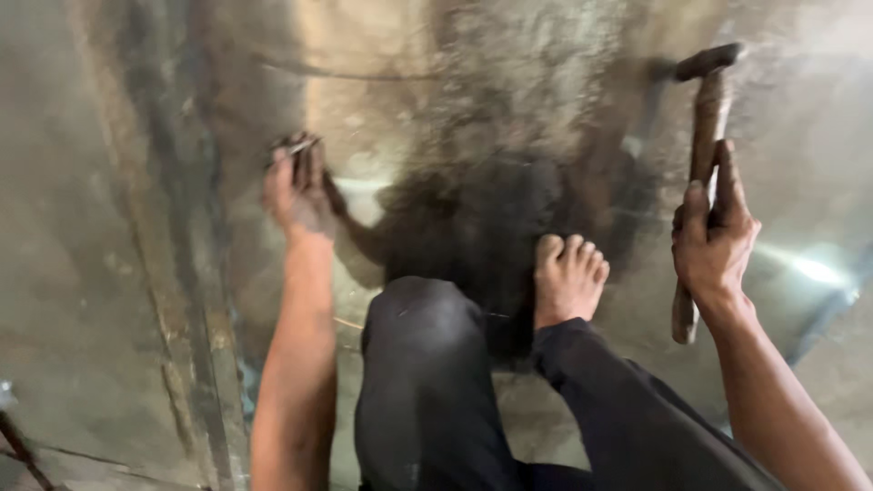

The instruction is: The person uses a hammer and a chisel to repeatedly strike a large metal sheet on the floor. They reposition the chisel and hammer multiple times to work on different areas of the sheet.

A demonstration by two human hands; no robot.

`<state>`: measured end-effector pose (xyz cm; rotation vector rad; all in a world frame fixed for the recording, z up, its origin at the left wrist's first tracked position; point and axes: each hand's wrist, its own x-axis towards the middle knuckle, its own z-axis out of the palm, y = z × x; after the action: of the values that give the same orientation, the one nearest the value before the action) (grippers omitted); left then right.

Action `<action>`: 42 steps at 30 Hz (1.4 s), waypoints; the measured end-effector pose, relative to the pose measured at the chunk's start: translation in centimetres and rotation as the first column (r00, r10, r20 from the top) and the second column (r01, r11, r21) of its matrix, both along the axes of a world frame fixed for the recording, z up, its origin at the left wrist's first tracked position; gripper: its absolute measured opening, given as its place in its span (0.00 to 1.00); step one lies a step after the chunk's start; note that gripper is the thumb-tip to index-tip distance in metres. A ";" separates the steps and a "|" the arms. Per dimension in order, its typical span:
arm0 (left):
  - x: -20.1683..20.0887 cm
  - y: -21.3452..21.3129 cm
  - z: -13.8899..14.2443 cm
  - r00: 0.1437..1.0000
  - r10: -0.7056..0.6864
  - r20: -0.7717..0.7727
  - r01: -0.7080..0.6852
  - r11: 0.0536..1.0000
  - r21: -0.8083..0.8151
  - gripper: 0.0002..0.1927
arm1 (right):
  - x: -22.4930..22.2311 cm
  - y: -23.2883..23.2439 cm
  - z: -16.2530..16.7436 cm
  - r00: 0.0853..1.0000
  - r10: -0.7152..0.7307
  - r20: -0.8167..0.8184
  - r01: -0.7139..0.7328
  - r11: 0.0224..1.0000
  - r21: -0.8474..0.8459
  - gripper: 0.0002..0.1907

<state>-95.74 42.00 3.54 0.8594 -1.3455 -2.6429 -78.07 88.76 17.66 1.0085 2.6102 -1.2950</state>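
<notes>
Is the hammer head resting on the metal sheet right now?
No, the right hand holds the hammer raised, its head clear of the sheet.

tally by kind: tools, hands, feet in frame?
Hammer, in the right hand: 1
Small metal tool, in the left hand: 1
Hands: 2
Bare foot on the metal sheet: 1
Total: 5

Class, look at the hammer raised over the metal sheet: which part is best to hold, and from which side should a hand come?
Grip the hammer on the lower half of its long wooden handle, coming from the right, as the right hand does. The handle stands nearly upright, head on top, so the fingers wrap round it.
</notes>
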 end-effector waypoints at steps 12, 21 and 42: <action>-1.1 -0.7 2.2 0.925 0.129 0.358 -0.134 0.991 -0.010 0.14 | -14.2 6.6 -3.4 0.978 0.060 -0.198 -0.049 0.997 0.059 0.26; -12.6 19.3 5.5 0.684 -0.664 0.302 0.697 0.472 -0.541 0.22 | -8.1 3.8 3.4 0.995 -0.096 0.023 0.099 0.986 -0.132 0.30; -24.4 36.3 3.8 0.393 -0.892 -0.226 0.349 0.371 -0.861 0.11 | -12.4 0.8 9.1 0.941 0.209 -0.267 -0.150 0.963 0.223 0.29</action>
<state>-120.09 78.26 7.31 -0.9672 -2.4811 -1.9319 -90.51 89.53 26.73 0.6155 3.0181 -1.2387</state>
